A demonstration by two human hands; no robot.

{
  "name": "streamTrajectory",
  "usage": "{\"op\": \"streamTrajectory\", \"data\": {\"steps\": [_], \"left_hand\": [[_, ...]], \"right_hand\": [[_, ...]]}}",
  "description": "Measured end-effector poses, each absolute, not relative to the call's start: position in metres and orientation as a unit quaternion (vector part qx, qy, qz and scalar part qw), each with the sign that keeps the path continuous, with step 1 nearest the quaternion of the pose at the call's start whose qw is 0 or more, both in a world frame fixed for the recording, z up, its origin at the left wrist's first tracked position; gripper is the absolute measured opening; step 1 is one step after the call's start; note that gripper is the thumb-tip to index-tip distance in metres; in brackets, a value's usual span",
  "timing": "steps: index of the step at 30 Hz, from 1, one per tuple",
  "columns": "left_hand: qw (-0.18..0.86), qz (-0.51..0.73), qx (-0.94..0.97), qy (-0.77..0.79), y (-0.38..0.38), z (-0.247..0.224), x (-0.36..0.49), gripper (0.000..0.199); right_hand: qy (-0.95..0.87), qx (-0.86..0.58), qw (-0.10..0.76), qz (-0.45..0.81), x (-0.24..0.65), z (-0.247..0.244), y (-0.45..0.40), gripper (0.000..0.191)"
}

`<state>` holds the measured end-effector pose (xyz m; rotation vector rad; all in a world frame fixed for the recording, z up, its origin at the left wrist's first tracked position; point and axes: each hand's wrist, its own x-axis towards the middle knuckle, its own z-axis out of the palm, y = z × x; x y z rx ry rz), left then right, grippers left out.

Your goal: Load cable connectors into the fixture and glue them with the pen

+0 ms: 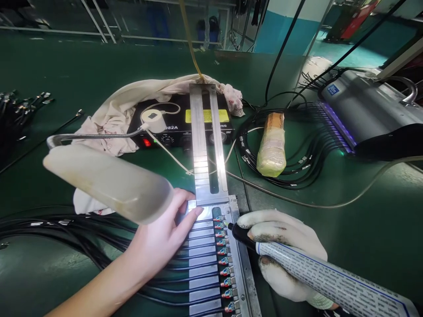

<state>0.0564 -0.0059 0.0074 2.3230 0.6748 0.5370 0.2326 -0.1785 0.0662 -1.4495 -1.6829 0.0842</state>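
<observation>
My bare left hand (168, 233) rests at the left edge of a metal fixture (202, 145), its thumb on the plate and its other fingers partly hidden behind a white lamp head (109, 180). Several black cables (178, 289) lie side by side across the fixture, their small connectors (226, 282) lined up along its right side. In a stained white glove, my right hand (287, 251) is wrapped round a printed tube (324, 277) with a black nozzle. The nozzle tip is beside the upper connectors.
Behind the fixture is a black control box (178, 125) with a cloth (115, 110) around it. A wrapped block (272, 145) sits by coiled black cables (297, 165). At right, a grey machine (373, 110) glows purple. More cables (23, 110) lie far left.
</observation>
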Motion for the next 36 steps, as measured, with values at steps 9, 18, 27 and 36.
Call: {"op": "streamTrajectory", "data": {"steps": [9,18,27,36], "left_hand": [[0.327,0.204,0.887,0.256,-0.006,0.005,0.055,0.019],[0.328,0.206,0.885,0.260,-0.006,0.007,0.055,0.020],[0.322,0.206,0.886,0.264,-0.006,0.005,0.056,0.020],[0.329,0.198,0.886,0.261,-0.006,0.008,0.055,0.020]], "right_hand": [[-0.682,-0.584,0.438,0.042,0.234,0.066,-0.183,0.021],[-0.675,-0.584,0.447,0.055,0.234,0.064,-0.182,0.023],[-0.667,-0.589,0.452,0.061,0.236,0.060,-0.181,0.025],[-0.688,-0.579,0.437,0.018,0.233,0.071,-0.187,0.020]]}}
